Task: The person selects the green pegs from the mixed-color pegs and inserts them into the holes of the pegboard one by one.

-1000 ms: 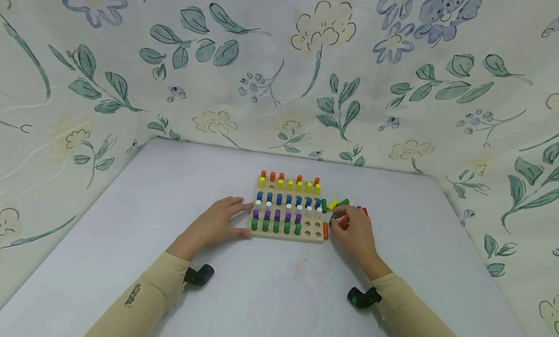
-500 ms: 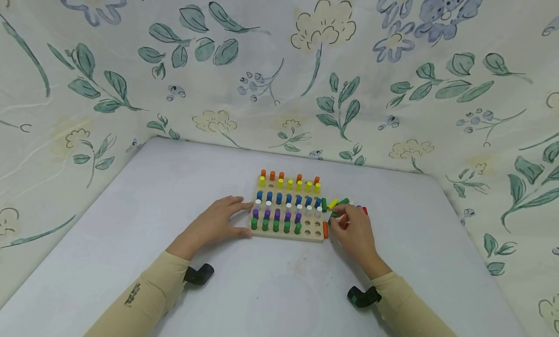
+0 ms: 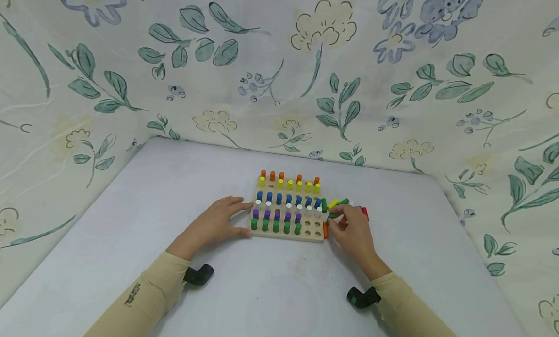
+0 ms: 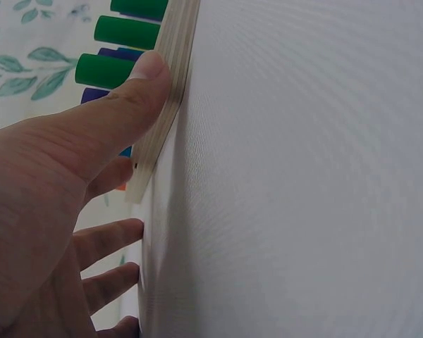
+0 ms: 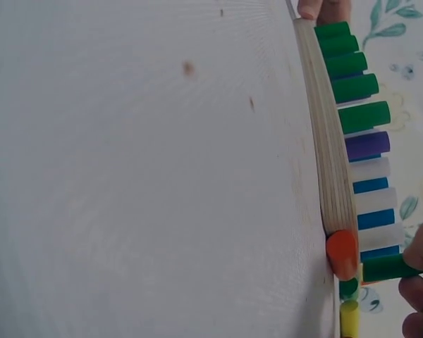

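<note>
A wooden pegboard (image 3: 286, 236) lies on the table with rows of orange, yellow, blue, white, purple and green pegs standing in it. Several holes at its near right corner hold no peg. My left hand (image 3: 214, 225) rests at the board's left side, its thumb and index finger touching the edge and the other fingers loosely extended in the left wrist view. Just off the right edge, my right hand (image 3: 355, 232) pinches a green peg (image 5: 386, 267) between thumb and fingers.
An orange peg (image 3: 325, 230) lies along the board's right edge. Loose green, yellow (image 3: 333, 204) and red (image 3: 365, 213) pegs lie beyond and beside the right hand, some partly covered by it. A floral cloth (image 3: 279, 84) hangs behind the white table (image 3: 279, 288).
My right hand has shifted slightly left toward the board with the green peg. The left hand and the board stay in place.
</note>
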Demonstrator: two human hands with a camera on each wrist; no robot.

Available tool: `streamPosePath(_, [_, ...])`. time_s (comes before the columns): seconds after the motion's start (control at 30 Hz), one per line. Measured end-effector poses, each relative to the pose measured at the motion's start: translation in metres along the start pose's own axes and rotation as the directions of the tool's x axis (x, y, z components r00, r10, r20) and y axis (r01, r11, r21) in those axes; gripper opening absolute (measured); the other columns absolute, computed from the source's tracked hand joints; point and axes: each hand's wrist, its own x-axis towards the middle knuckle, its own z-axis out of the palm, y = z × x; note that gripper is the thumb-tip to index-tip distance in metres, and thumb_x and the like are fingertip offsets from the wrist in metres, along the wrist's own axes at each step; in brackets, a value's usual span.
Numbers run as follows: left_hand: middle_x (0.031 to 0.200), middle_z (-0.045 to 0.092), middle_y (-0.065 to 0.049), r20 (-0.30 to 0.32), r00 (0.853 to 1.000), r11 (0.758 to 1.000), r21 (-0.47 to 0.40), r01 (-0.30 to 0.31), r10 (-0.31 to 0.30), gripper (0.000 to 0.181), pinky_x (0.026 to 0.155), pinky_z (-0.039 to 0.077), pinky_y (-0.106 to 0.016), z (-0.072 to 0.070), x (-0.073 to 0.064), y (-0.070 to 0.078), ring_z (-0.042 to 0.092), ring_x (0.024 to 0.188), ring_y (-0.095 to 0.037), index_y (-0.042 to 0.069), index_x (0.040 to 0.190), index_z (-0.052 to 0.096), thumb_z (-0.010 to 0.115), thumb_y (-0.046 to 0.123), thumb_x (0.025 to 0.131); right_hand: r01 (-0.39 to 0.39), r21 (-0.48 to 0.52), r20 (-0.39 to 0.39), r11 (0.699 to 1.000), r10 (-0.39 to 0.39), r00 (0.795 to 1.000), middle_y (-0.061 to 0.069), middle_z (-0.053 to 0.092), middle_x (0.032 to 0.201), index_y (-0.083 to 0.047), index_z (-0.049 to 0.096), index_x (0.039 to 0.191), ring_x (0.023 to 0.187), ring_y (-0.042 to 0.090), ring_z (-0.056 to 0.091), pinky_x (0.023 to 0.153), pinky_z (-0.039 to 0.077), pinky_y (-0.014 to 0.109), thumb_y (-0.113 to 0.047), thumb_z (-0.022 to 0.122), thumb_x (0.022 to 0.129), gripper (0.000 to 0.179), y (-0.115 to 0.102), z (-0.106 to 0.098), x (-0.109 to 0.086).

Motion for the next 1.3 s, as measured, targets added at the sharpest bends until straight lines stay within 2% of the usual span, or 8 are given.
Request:
streamPosePath(0.4, [0.16,0.037,-0.018,0.002,1.0,1.0,-0.014,0.0,0.001,0.087,0.118,0.028,-0.065,-0.0003,-0.0019,0.0009,0.027,0.149,-0.044,0.02,0.154,0.048,0.079,0.059,0.081,0.002,0.009,0.032,1.0,-0.002,0.999,0.003,0.069,0.096,-0.009,0.07,0.106,0.082,0.021,0.051,0.068,0.045,0.031,-0.009,0.076,0.088,0.02,-0.0032,0.0022,0.0001])
streamPosePath(1.3, [0.161,0.036,-0.018,0.014,1.0,1.0,-0.016,-0.005,0.005,0.088,0.118,0.027,-0.065,-0.0011,0.0001,0.0004,0.026,0.149,-0.044,0.021,0.154,0.048,0.078,0.059,0.081,0.013,0.03,0.052,0.999,-0.015,0.999,0.002,0.069,0.096,-0.01,0.071,0.107,0.085,0.022,0.053,0.072,0.05,0.034,-0.01,0.078,0.087,0.021,-0.0064,0.0011,-0.0001])
